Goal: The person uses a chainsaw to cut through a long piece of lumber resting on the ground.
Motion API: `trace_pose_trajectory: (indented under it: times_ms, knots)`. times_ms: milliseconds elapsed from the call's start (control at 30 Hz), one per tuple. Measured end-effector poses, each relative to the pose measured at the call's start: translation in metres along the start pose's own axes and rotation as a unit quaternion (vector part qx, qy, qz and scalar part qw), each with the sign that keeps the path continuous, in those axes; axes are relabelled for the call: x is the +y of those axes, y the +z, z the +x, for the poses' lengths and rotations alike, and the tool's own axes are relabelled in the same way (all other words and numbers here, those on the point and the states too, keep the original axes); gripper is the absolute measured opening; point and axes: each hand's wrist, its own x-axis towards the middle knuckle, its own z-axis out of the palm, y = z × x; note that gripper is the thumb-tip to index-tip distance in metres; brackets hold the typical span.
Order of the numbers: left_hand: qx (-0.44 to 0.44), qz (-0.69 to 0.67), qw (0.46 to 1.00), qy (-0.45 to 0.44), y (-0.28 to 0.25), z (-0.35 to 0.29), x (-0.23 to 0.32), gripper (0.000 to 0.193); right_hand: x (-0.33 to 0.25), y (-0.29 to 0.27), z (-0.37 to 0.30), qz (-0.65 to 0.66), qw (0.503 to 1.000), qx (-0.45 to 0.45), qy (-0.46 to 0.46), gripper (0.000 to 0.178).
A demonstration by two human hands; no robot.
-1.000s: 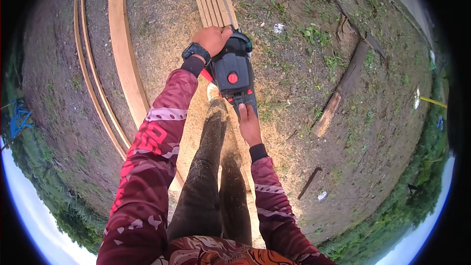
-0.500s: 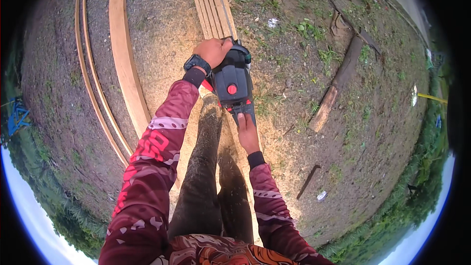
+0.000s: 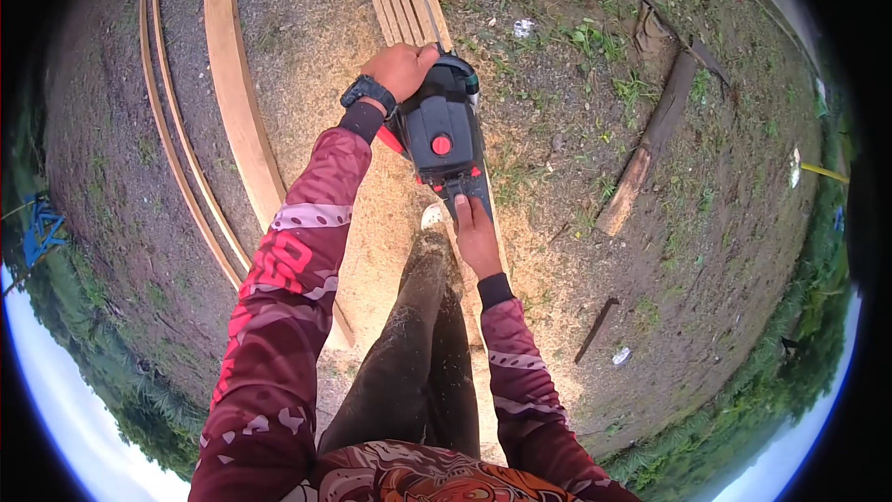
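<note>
A black chainsaw with a red round knob on its cover lies ahead of my legs. My left hand, with a dark watch at the wrist, is wrapped around its front handle. At the back, my right hand grips the rear handle, the thumb on top; the lower fingers are hidden. The saw's bar points away along a sawn timber that shows several parallel lengthwise cuts. Most of the bar and chain cannot be made out.
Left of me lie a wide board and two thin strips. Sawdust covers the ground around my feet. A dark log lies to the right, with a short dark stick nearer. My shoe is just behind the saw.
The saw and both hands have shifted slightly farther away along the timber. My legs have moved, and a shoe now shows behind the saw. Both grips are unchanged.
</note>
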Motion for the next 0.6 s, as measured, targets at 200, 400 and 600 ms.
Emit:
trace_pose_trajectory:
  times_ms: [200, 400, 600]
  knots:
    - [0.028, 0.040, 0.993, 0.105, -0.025, 0.066, -0.051, 0.065, -0.072, 0.015, 0.015, -0.029, 0.999, 0.011, -0.015, 0.052]
    - [-0.015, -0.007, 1.000, 0.017, -0.028, 0.020, -0.015, 0.062, -0.063, -0.001, -0.022, -0.052, 0.998, 0.018, 0.008, 0.053]
    - [0.012, -0.031, 0.999, -0.005, -0.005, -0.036, 0.004, 0.061, -0.018, -0.009, -0.058, -0.026, 0.999, 0.020, -0.004, 0.051]
